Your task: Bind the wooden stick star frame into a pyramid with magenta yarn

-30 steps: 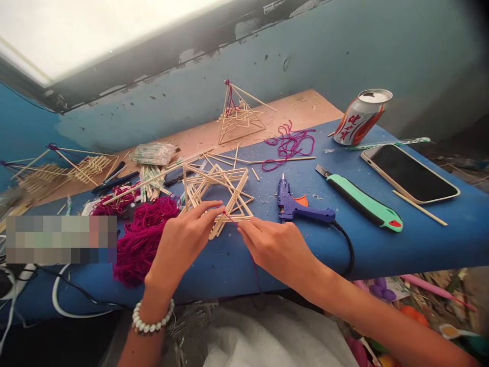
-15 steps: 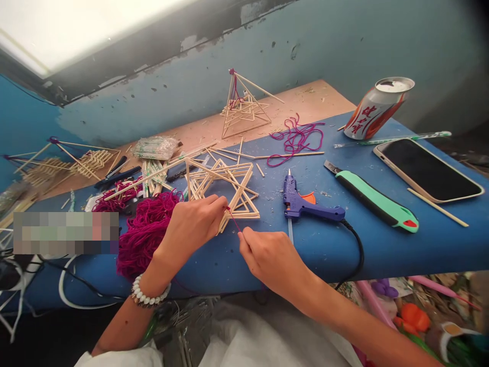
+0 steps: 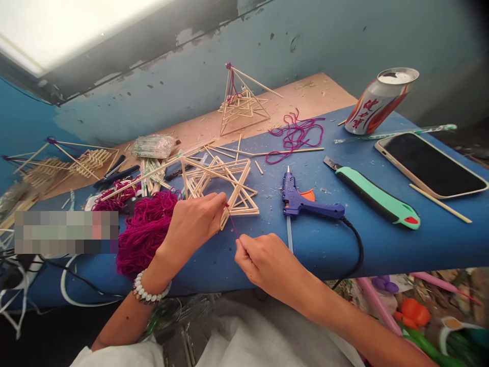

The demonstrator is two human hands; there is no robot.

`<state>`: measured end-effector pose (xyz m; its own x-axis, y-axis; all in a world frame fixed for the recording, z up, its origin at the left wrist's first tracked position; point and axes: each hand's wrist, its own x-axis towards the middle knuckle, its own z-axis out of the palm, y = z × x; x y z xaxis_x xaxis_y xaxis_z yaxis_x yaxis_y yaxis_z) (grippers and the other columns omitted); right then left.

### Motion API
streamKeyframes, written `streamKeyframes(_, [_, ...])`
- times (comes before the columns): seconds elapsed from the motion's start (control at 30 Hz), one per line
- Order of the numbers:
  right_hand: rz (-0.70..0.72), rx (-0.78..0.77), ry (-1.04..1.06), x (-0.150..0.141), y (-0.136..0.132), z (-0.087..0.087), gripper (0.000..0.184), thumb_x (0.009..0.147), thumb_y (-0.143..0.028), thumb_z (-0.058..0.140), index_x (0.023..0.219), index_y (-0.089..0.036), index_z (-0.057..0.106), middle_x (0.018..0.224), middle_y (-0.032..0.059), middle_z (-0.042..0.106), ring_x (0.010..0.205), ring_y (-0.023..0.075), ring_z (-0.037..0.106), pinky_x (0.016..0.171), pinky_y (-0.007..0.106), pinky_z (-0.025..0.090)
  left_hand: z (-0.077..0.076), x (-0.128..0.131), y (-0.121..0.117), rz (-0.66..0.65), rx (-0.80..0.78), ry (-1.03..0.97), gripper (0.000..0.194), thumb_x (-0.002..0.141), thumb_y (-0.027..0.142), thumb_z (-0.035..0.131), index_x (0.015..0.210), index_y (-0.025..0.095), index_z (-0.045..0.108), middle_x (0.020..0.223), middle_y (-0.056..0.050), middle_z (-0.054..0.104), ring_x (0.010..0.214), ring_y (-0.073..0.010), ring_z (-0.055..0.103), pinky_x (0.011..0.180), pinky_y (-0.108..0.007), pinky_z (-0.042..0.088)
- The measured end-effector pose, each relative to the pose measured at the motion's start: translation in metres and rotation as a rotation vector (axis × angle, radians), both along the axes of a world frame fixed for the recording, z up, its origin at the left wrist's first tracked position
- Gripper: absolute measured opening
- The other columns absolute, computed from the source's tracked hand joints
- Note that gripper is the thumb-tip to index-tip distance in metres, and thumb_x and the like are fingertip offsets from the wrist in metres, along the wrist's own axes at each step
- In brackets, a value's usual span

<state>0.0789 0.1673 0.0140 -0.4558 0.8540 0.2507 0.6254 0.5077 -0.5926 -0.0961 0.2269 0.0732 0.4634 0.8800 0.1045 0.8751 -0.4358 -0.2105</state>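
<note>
A flat frame of thin wooden sticks (image 3: 223, 181) lies on the blue table (image 3: 382, 244). My left hand (image 3: 193, 221), with a white bead bracelet at the wrist, pinches the frame's near corner, where a magenta thread (image 3: 232, 223) is tied. My right hand (image 3: 263, 262) is closed on that thread's other end, holding it taut a little toward me. A heap of magenta yarn (image 3: 147, 229) sits just left of my left hand.
A blue glue gun (image 3: 305, 204) with a black cord lies right of the frame, then a green utility knife (image 3: 376, 198), a phone (image 3: 430, 165) and a tilted drink can (image 3: 378, 99). A stick pyramid (image 3: 239, 102), loose yarn (image 3: 296, 135) and stick bundles (image 3: 153, 171) lie behind.
My right hand has drawn back toward me from the frame's corner, pulling the thread longer and taut. My left hand stays pinched on the corner. The view has shifted slightly.
</note>
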Motion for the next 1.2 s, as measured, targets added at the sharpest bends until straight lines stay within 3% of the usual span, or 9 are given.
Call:
streamKeyframes(0.1, [0.088, -0.063, 0.210, -0.004, 0.001, 0.006, 0.036, 0.103, -0.022, 0.043, 0.076, -0.017, 0.067, 0.060, -0.0022, 0.065, 0.047, 0.0094, 0.044, 0.055, 0.029, 0.024, 0.003, -0.002, 0.000, 0.003, -0.042, -0.043, 0.016, 0.101, 0.029, 0.047, 0.092, 0.023, 0.059, 0.078, 0.003, 0.071, 0.065, -0.0173, 0.067, 0.053, -0.029, 0.024])
streamKeyframes(0.17, [0.086, -0.047, 0.336, -0.007, 0.005, 0.009, 0.032, 0.105, -0.028, 0.043, 0.095, -0.018, 0.072, 0.069, -0.0024, 0.070, 0.054, 0.0084, 0.053, 0.058, 0.025, 0.030, 0.004, -0.004, 0.000, -0.008, -0.094, -0.080, 0.011, 0.100, 0.028, 0.049, 0.095, 0.024, 0.058, 0.085, 0.004, 0.072, 0.069, -0.0171, 0.069, 0.054, -0.029, 0.026])
streamKeyframes(0.27, [-0.116, 0.133, 0.261, -0.010, 0.014, 0.011, 0.030, 0.105, -0.027, 0.043, 0.114, -0.019, 0.070, 0.075, -0.0011, 0.075, 0.057, 0.0095, 0.061, 0.055, 0.025, 0.029, 0.005, -0.005, 0.000, -0.015, -0.135, -0.077, 0.012, 0.101, 0.028, 0.047, 0.098, 0.023, 0.058, 0.090, 0.002, 0.071, 0.075, -0.0183, 0.070, 0.054, -0.029, 0.027])
streamKeyframes(0.37, [-0.323, 0.342, -0.057, -0.008, 0.022, 0.013, 0.027, 0.102, -0.022, 0.045, 0.099, -0.017, 0.071, 0.063, -0.0001, 0.070, 0.048, 0.0128, 0.060, 0.049, 0.028, 0.018, 0.006, -0.004, -0.001, 0.002, -0.126, -0.026, 0.018, 0.103, 0.029, 0.042, 0.098, 0.022, 0.057, 0.090, 0.000, 0.070, 0.074, -0.0196, 0.069, 0.054, -0.030, 0.024])
streamKeyframes(0.5, [-0.372, 0.454, -0.257, -0.007, 0.026, 0.015, 0.029, 0.097, -0.019, 0.046, 0.072, -0.019, 0.059, 0.053, -0.0005, 0.061, 0.043, 0.0158, 0.059, 0.047, 0.028, 0.013, 0.009, 0.001, -0.002, 0.002, -0.167, -0.009, 0.018, 0.103, 0.028, 0.041, 0.098, 0.021, 0.057, 0.087, -0.001, 0.071, 0.079, -0.0210, 0.071, 0.054, -0.030, 0.022])
streamKeyframes(0.97, [-0.293, 0.360, -0.212, -0.020, 0.025, 0.001, 0.023, 0.095, -0.016, 0.048, 0.075, -0.019, 0.058, 0.068, 0.0021, 0.066, 0.061, 0.0166, 0.065, 0.050, 0.028, 0.022, 0.011, 0.003, 0.007, -0.130, -0.147, 0.087, 0.015, 0.098, 0.021, 0.046, 0.087, 0.019, 0.056, 0.077, 0.000, 0.068, 0.070, -0.0193, 0.067, 0.052, -0.029, 0.017])
streamKeyframes(1.2, [-0.202, 0.355, -0.185, -0.020, 0.025, 0.000, 0.020, 0.092, -0.012, 0.047, 0.077, -0.018, 0.060, 0.070, 0.0027, 0.066, 0.065, 0.0173, 0.066, 0.052, 0.030, 0.027, 0.008, 0.003, 0.007, -0.103, -0.119, 0.063, 0.022, 0.100, 0.021, 0.040, 0.086, 0.019, 0.056, 0.075, 0.000, 0.068, 0.065, -0.0171, 0.065, 0.052, -0.030, 0.017])
